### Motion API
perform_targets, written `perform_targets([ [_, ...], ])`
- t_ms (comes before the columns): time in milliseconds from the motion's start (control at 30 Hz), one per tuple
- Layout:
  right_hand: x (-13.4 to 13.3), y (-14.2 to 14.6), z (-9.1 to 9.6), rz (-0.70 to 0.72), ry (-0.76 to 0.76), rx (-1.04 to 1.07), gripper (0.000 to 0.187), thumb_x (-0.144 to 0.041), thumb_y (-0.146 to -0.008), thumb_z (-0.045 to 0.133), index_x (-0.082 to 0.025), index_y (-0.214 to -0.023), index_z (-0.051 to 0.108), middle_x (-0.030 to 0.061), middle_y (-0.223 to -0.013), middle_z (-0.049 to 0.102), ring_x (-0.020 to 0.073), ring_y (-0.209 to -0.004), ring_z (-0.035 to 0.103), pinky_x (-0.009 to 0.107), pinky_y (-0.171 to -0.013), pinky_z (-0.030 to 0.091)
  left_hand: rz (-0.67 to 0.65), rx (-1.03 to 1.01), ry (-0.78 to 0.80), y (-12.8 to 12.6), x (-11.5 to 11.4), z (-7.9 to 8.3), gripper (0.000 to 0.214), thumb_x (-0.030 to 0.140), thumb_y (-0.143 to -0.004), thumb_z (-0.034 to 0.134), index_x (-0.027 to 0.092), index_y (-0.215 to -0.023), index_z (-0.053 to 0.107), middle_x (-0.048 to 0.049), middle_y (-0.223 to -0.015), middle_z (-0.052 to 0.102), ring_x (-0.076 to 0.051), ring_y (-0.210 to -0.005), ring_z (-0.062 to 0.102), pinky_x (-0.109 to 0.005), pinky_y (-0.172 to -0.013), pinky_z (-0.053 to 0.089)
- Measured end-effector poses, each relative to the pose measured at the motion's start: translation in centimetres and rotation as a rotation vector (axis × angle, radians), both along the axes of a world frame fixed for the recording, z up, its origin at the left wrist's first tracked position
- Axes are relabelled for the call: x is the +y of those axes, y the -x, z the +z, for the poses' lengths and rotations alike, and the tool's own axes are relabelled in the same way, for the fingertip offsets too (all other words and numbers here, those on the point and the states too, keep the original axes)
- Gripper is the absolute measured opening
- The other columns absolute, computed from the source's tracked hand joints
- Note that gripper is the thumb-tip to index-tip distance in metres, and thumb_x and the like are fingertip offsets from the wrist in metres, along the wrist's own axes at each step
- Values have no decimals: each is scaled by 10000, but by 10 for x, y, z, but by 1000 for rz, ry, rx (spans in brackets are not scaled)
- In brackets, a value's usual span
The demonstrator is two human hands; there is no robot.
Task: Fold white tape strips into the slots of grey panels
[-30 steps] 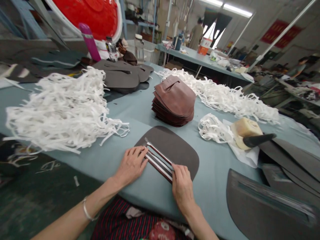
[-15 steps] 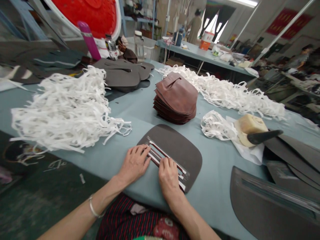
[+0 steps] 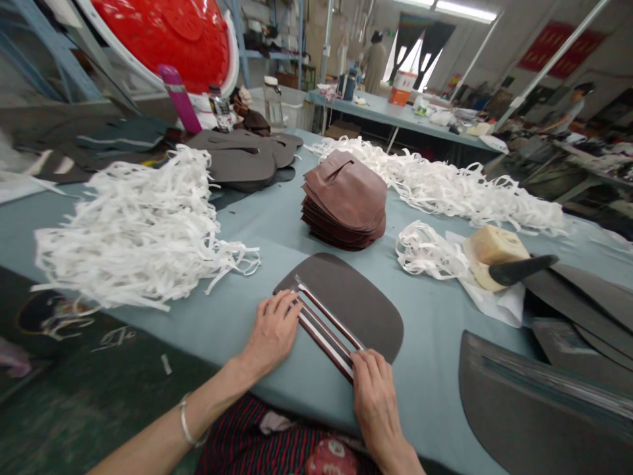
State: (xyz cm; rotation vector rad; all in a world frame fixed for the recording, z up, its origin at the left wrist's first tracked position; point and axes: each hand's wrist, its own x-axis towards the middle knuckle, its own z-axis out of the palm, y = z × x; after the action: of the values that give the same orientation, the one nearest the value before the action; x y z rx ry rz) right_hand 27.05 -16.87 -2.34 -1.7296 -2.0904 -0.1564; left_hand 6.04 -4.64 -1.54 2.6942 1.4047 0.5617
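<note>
Both hands lie flat, fingers spread: left hand and right hand press the striped dark panel at the grey-blue table's near edge. Beyond: brown stack, white strips, farther tables, red disc.

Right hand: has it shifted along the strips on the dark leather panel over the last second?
Yes. The right hand slid toward the left hand, then back to the near end of the strips on the dark panel, which stayed put.
</note>
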Motion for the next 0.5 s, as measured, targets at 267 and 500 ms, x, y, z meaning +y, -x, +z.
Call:
perform_targets([
  [267,-12,0,-13,67,-180,-114,318,-299,-890,544,-130,-1156,584,106,-1027,690,268,-946,598,429,-873,350,-257,87,7,-12,-11,-2,529,357,-935,393,156,-1417,312,-88,-1464,376,-201,-1373,289,-399,-1128,190],
  [500,-10,-1,-23,69,-290,-97,219,-262,-871,572,-192,-1065,645,36,-912,731,215,-776,656,391,-819,359,-134,129,-34,13,22,0,575,405,-920,400,170,-1434,291,-97,-1462,376,-269,-1362,298,-491,-1126,127],
])
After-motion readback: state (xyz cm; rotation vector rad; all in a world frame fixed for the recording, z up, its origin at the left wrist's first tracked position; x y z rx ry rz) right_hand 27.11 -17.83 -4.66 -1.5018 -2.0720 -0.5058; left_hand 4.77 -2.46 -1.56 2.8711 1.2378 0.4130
